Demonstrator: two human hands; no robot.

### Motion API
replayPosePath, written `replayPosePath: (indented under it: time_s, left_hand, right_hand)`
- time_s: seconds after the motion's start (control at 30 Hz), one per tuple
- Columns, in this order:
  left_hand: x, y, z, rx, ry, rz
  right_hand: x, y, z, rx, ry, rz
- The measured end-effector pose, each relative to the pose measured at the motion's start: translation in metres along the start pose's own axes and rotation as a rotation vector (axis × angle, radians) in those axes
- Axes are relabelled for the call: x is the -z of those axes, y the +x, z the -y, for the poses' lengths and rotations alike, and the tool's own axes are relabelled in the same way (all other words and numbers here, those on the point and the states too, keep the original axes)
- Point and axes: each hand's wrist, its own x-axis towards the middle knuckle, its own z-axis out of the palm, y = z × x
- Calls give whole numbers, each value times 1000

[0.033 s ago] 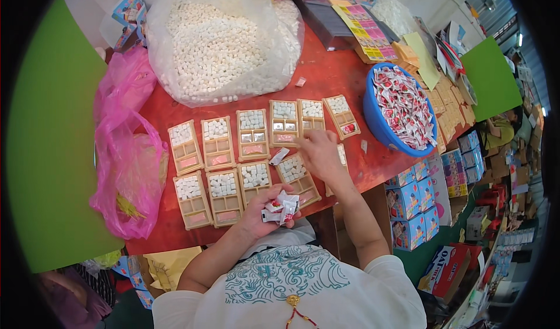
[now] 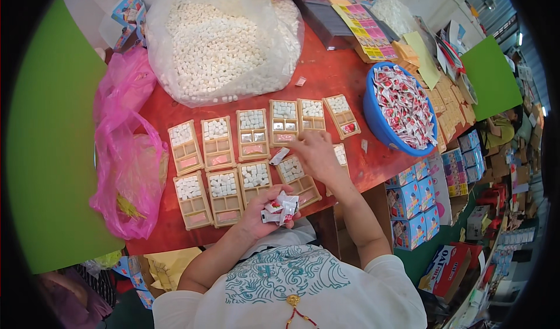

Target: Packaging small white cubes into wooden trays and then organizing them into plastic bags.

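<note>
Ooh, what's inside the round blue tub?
The blue tub holds a heap of small white-and-red packets. Only the top ones show. They cover whatever lies deeper, and the tub's bottom is hidden too, so I can't tell what's down there.

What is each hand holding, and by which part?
The left hand holds a bunch of small white-and-red sachets, cradled from below. Whether the right hand holds anything cannot be told.
</note>
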Motion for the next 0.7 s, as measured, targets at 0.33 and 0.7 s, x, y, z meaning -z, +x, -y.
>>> replayPosePath:
  time_s: [0.33, 0.7]
  left_hand:
    - [-2, -10, -4, -23, -26, 7]
    - [-5, -11, -20, -89, -49, -37]
  right_hand:
    - [-28, 6, -9, 53, 135, 83]
    - [-22, 23, -22, -358, 257, 107]
